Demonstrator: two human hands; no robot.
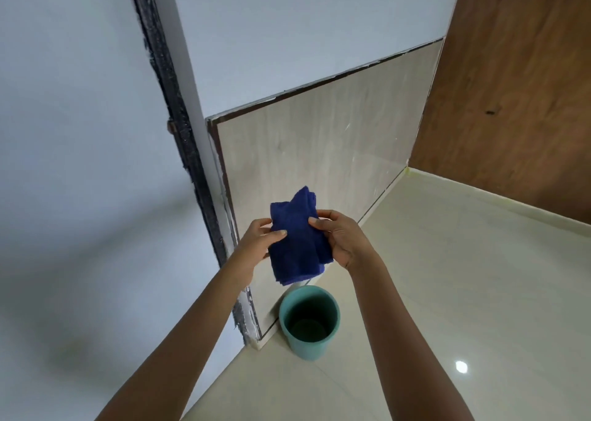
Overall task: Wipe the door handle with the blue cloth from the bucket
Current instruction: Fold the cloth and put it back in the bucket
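You are holding the blue cloth (299,240) up in front of you with both hands, above the bucket (309,321). Your left hand (260,240) grips the cloth's left edge: the thumb lies across the front of the fabric and the other fingers (263,222) curl round behind it, closed on the cloth. Your right hand (340,236) has the right edge, with its thumb pressed on the front near the top and the rest of the fingers wrapped behind, also closed on the cloth. The cloth is folded into several layers and hangs roughly upright, its lower edge just above the bucket's rim as seen from your head.

The bucket is teal, stands upright on the pale tiled floor (447,292) and sits close against the base of the wall (319,145), beside a dark vertical frame (179,117). A brown wooden panel (511,85) fills the right side. The door handle cannot be seen here.
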